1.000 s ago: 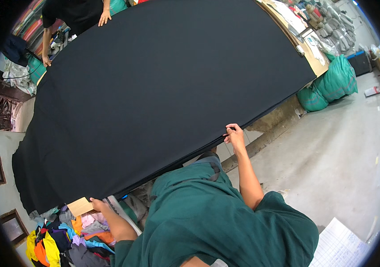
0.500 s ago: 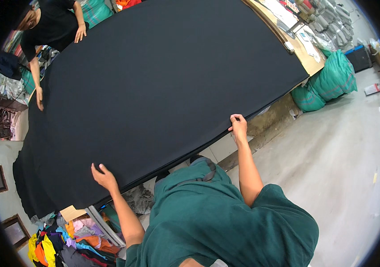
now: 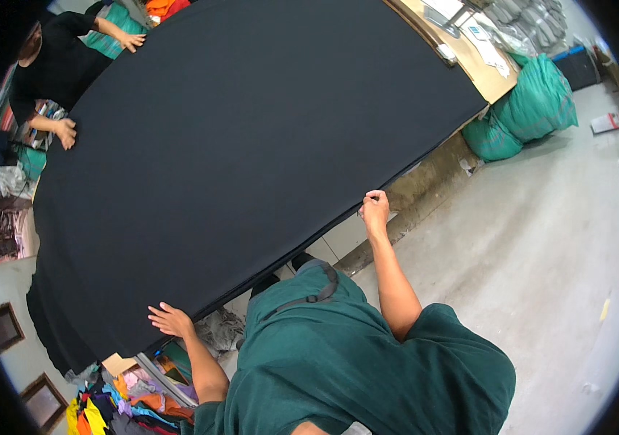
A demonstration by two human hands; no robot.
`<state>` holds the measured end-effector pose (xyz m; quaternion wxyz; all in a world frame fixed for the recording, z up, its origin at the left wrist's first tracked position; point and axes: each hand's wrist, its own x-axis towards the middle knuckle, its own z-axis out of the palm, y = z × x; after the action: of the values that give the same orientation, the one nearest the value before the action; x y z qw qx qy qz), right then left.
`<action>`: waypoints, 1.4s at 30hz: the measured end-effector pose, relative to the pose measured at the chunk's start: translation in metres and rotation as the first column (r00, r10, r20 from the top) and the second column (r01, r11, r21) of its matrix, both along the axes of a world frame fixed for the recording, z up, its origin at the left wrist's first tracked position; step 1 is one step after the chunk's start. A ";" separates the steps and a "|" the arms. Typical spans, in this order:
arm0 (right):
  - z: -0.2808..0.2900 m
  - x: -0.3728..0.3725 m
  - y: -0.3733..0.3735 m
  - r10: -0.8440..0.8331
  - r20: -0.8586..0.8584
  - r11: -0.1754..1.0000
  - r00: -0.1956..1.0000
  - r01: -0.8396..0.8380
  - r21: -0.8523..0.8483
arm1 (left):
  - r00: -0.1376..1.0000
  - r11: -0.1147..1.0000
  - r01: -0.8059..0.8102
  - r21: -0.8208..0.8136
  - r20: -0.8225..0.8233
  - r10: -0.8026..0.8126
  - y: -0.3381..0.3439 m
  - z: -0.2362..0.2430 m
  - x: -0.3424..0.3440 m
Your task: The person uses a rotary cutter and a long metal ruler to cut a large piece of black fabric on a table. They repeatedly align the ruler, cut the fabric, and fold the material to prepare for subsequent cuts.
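Note:
A large sheet of black fabric (image 3: 251, 130) covers the table and hangs over its left end. My left hand (image 3: 172, 320) lies palm down on the fabric near the lower left edge, fingers spread. My right hand (image 3: 373, 209) has its fingers closed on the near edge of the fabric, right of my body. A light wooden board corner (image 3: 117, 365) shows below the fabric's lower left end.
A co-worker (image 3: 52, 65) in black has both hands on the far edge. The table's right end (image 3: 499, 85) holds papers and a metal tool. Green sacks (image 3: 534, 105) sit on the floor at right. Colourful cloth pieces (image 3: 96, 409) are piled at lower left.
My left hand has left the wooden board at the corner and now lies spread on the fabric. The co-worker's left-side hand lifted, then came down on the fabric. The view has shifted slightly.

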<state>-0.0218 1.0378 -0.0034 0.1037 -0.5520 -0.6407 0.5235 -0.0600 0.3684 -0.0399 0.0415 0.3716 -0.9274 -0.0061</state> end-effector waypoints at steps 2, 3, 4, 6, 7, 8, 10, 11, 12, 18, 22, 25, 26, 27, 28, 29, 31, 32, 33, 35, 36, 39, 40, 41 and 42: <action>0.021 -0.011 -0.003 -0.062 -0.004 0.967 0.998 0.060 0.248 | 0.995 0.999 -0.034 -0.034 0.090 0.037 -0.009 -0.001 -0.002; 0.029 -0.020 0.000 -0.091 -0.008 0.923 0.996 0.088 0.375 | 0.989 0.998 -0.051 -0.043 0.136 0.056 -0.009 -0.004 -0.003; 0.028 -0.029 0.012 -0.064 -0.037 0.870 0.997 0.074 0.487 | 0.987 0.997 -0.071 -0.020 0.144 0.073 -0.007 -0.006 -0.009; 0.044 -0.067 0.022 0.066 -0.060 0.696 0.996 -0.003 0.718 | 0.982 0.992 -0.122 0.025 0.151 0.117 -0.012 -0.010 -0.010; 0.050 -0.085 0.030 0.181 0.001 0.626 0.983 -0.116 0.771 | 0.975 0.988 -0.143 0.057 0.177 0.131 -0.012 -0.010 -0.014; 0.044 -0.106 0.042 0.266 0.073 0.556 0.961 -0.215 0.803 | 0.974 0.987 -0.146 0.071 0.184 0.131 -0.012 -0.009 -0.018; 0.033 -0.144 0.052 0.306 0.235 0.450 0.923 -0.357 0.819 | 0.973 0.986 -0.145 0.084 0.194 0.126 -0.012 -0.006 -0.023; 0.024 -0.159 0.058 0.337 0.261 0.416 0.905 -0.392 0.821 | 0.973 0.986 -0.140 0.091 0.198 0.120 -0.010 -0.005 -0.027; 0.014 -0.169 0.064 0.349 0.295 0.365 0.890 -0.419 0.831 | 0.972 0.986 -0.139 0.096 0.201 0.118 -0.009 -0.004 -0.028; -0.005 -0.168 0.094 0.113 0.499 0.495 0.859 -0.484 0.721 | 0.979 0.989 -0.055 0.139 0.203 0.026 -0.024 -0.003 -0.017; -0.017 -0.105 0.137 -0.094 0.526 0.618 0.845 -0.364 0.696 | 0.972 0.986 -0.062 0.154 0.235 0.024 -0.014 -0.004 -0.023; -0.018 -0.082 0.130 -0.254 0.517 0.695 0.818 -0.217 0.686 | 0.964 0.981 -0.171 0.091 0.221 0.148 -0.010 -0.009 -0.013; -0.019 -0.076 0.126 -0.251 0.425 0.747 0.870 -0.105 0.656 | 0.954 0.980 -0.188 0.067 0.249 0.166 -0.005 -0.008 -0.012; -0.021 -0.069 0.122 -0.241 0.327 0.798 0.914 -0.005 0.602 | 0.950 0.978 -0.202 0.047 0.253 0.183 0.005 -0.005 -0.011; -0.048 -0.051 0.136 -0.246 0.057 0.698 0.967 0.136 0.703 | 0.955 0.984 -0.168 0.053 0.256 0.149 0.018 0.002 -0.021; -0.083 -0.019 0.161 -0.258 0.038 0.755 0.965 0.177 0.632 | 0.960 0.989 -0.130 0.070 0.257 0.108 0.033 0.011 -0.035; -0.121 -0.002 0.131 -0.399 -0.123 0.854 0.909 0.417 0.311 | 0.983 0.991 -0.106 0.076 0.158 0.093 0.037 0.017 -0.029; -0.159 0.012 0.127 -0.372 -0.075 0.890 0.925 0.378 0.255 | 0.987 0.990 -0.098 0.104 0.135 0.083 0.036 0.019 -0.020; -0.168 0.016 0.090 -0.466 -0.101 0.884 0.879 0.460 -0.081 | 0.992 0.993 -0.068 0.096 0.114 0.057 0.034 0.020 -0.016; -0.154 0.020 0.035 -0.484 0.058 0.811 0.873 0.473 -0.343 | 0.996 0.985 -0.069 0.156 0.071 0.058 0.035 0.022 -0.003; -0.143 0.018 0.009 -0.553 0.190 0.711 0.811 0.578 -0.401 | 0.996 0.979 -0.067 0.194 0.076 0.053 0.034 0.023 0.002; -0.116 -0.002 -0.006 -0.574 -0.098 0.639 0.813 0.370 -0.674 | 0.993 0.925 -0.034 0.377 0.115 -0.010 0.036 0.032 0.008; -0.111 -0.008 -0.008 -0.583 -0.177 0.603 0.793 0.276 -0.749 | 0.992 0.907 -0.010 0.420 0.122 -0.045 0.034 0.038 0.009; -0.107 -0.014 -0.011 -0.593 -0.242 0.558 0.768 0.175 -0.811 | 0.989 0.887 0.006 0.461 0.129 -0.074 0.030 0.044 0.012; -0.103 -0.022 -0.016 -0.613 -0.297 0.501 0.732 0.070 -0.862 | 0.984 0.864 0.009 0.504 0.151 -0.098 0.024 0.049 0.012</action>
<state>-0.0433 1.0216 -0.1069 0.1362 -0.4735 -0.1367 0.8594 -0.0475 0.3927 0.0088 -0.1365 0.3427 -0.9041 -0.2158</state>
